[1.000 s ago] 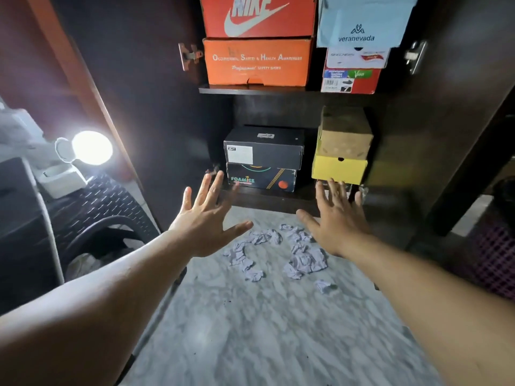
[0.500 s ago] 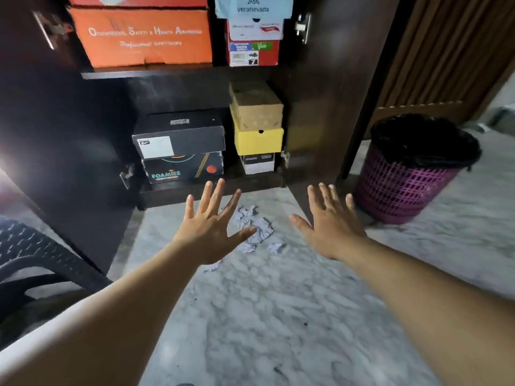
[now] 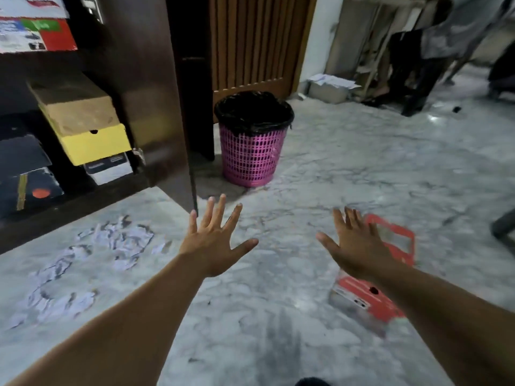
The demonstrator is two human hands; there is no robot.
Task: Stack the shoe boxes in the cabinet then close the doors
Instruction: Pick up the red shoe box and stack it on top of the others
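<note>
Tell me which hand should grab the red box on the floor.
Right. The right hand hovers open directly over the red box; the left hand is off to the side over bare floor.

Honestly you can't read anything here. The labels on the red-and-white box [image 3: 36, 34] up on the cabinet shelf are just smeared colour, the white sticker on the red shoe box [image 3: 365, 300] on the floor is blurred, and the black box [image 3: 28, 190] shows only an orange dot.
</note>
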